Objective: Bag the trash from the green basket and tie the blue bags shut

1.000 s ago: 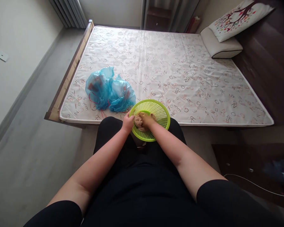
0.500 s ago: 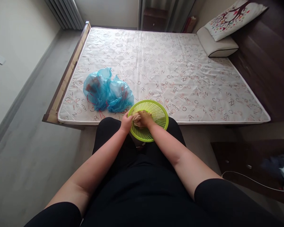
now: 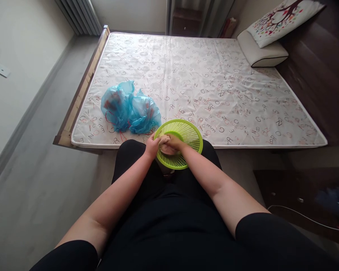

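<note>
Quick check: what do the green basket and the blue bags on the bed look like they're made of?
The green basket looks like moulded rigid plastic: a uniform bright colour, slotted mesh walls and a smooth rim. The blue bags look like thin plastic film: translucent, glossy and crinkled, with reddish contents showing through. What those contents are cannot be told.

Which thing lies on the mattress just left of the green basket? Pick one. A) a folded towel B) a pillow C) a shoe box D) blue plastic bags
D: crumpled blue plastic bags lie on the mattress left of the green basket.
</note>
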Available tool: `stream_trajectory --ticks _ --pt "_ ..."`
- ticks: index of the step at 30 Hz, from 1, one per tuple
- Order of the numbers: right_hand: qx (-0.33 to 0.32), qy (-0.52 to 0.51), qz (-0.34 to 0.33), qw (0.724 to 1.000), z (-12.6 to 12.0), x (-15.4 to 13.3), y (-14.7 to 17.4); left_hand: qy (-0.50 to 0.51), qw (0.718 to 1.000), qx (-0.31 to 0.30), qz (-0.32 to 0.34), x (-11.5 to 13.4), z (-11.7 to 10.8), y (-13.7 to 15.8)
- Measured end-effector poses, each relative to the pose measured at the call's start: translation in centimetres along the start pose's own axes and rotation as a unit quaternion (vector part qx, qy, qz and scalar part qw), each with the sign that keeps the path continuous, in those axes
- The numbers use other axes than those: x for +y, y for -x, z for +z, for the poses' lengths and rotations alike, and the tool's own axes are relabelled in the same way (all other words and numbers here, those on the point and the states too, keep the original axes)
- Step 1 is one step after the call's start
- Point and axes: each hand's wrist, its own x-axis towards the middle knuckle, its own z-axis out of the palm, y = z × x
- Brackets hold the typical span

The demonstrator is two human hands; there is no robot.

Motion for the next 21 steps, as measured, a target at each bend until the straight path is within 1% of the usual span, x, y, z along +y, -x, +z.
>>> stream_trajectory --ticks 5,7,8,10,13,16,21 --pt "0.11 0.061 0.06 0.99 -0.3 0.0 -0.1 -0.008 1.0 -0.005 -0.001 0.0 -0.1 0.1" --pt "0.134 0.115 0.078 0.981 -0.5 0.2 0.1 -0.006 1.0 -0.011 -0.007 0.0 -0.2 0.1" --pt "0.135 0.148 0.083 0.976 -0.5 0.3 0.2 -0.005 1.0 -0.013 -0.009 0.0 -0.2 0.1" --pt "0.11 0.207 0.09 0.968 -0.5 0.4 0.4 -0.005 1.0 -0.012 -0.013 0.0 -0.2 0.1" --pt "0.047 0.232 0.103 0.966 -0.2 0.3 0.6 0.0 1.0 -0.004 -0.011 -0.2 -0.2 0.0" --pt "0.002 0.223 0.102 0.97 0.1 0.4 0.5 0.002 1.0 -0.002 -0.009 -0.4 -0.3 -0.1" --pt "-0.056 0.177 0.073 0.98 0.3 0.9 0.0 0.007 1.0 -0.002 -0.014 -0.5 -0.3 -0.3"
